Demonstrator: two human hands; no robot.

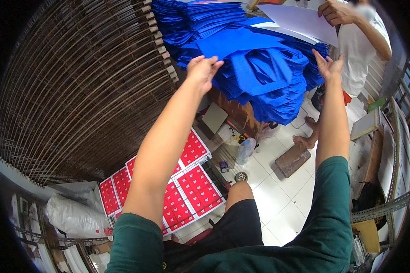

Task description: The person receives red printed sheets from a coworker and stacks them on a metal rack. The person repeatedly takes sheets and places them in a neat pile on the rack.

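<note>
Probably straightening flat blue fabric bags with loop handles, piled between curled left fingers (cannot tell if pinching) and spread right fingers. Next, seemingly: close right fingers inward onto bags.

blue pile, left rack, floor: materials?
Blue pile: likely nonwoven fabric; matte, limp thin layers with soft folds and strap-like loops, though the exact fibre can't be told.
Left rack: probably metal, perhaps steel; thin long bars, dull brown, possibly rusted.
Floor: glazed tile, likely ceramic; white with a slight sheen and straight joint lines.
</note>
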